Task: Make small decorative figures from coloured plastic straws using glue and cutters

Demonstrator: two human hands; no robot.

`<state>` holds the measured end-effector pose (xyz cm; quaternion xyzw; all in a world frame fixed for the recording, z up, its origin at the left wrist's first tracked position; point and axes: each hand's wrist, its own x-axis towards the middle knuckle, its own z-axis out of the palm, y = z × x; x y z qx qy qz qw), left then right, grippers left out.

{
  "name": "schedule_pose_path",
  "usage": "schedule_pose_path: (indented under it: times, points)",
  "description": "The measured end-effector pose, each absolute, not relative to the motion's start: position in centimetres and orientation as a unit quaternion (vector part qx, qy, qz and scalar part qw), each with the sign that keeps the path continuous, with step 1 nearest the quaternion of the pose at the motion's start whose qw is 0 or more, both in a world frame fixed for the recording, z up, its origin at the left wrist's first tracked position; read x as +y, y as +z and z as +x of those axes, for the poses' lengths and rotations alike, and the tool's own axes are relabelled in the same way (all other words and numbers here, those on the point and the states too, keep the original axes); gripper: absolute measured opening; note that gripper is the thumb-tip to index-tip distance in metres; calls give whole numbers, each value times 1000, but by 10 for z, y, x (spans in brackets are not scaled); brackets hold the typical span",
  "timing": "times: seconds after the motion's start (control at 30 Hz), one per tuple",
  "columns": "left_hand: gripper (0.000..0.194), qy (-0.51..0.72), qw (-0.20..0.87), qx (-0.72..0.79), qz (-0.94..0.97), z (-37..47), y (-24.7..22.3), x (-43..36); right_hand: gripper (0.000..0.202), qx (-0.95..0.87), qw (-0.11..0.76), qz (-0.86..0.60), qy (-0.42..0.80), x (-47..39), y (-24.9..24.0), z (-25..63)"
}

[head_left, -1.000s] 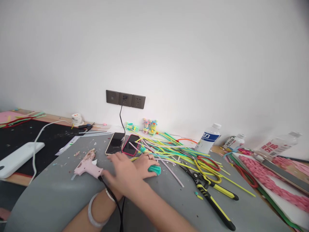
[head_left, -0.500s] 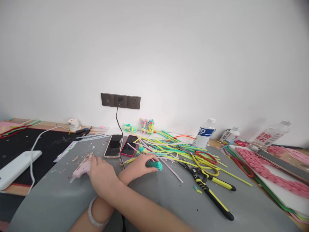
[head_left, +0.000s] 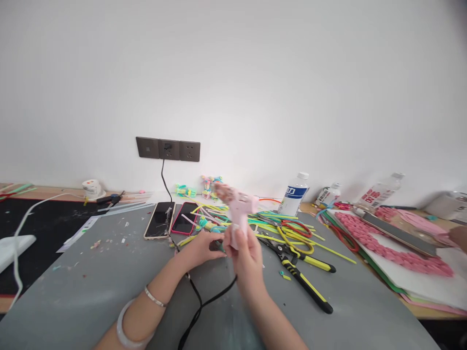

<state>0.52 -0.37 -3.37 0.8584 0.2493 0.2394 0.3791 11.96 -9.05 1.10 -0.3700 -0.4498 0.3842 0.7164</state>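
In the middle of the mat my right hand is wrapped round the handle of a pink glue gun held upright, its stained nozzle turned left. A black cord hangs from the gun. Just left of it, my left hand pinches a teal pipe-cleaner piece, which the fingers and the gun mostly hide. Several loose yellow, green and lilac pipe cleaners lie behind both hands. To the right, black and yellow pliers rest on the mat.
Two phones, one with a pale edge and one with a pink edge, lie behind my left hand. Small figures and a bottle stand by the wall. Right: a pink braided piece on papers. A hand shows at the far right.
My right hand has lifted the glue gun off the mat at left and brought it to the middle, so my arms no longer cross. The view has turned slightly right.
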Motion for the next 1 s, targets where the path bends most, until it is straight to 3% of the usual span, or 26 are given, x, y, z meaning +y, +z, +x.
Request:
schedule_pose_path:
  times: [0.27, 0.5, 0.67, 1.0]
  points:
    - [33, 201, 375, 287, 858, 2, -24, -8, 32, -414, 675, -514, 330, -139, -39, 194]
    - [32, 226, 354, 270, 866, 2, -22, -7, 34, -342, 714, -370, 486, -145, -51, 192]
    - [30, 254, 350, 298, 851, 2, -26, -2, 37, -345, 663, -353, 562, -144, -47, 199]
    - [34, 317, 362, 320, 816, 2, -25, 1, 41, -402, 613, -391, 557, -140, -45, 200]
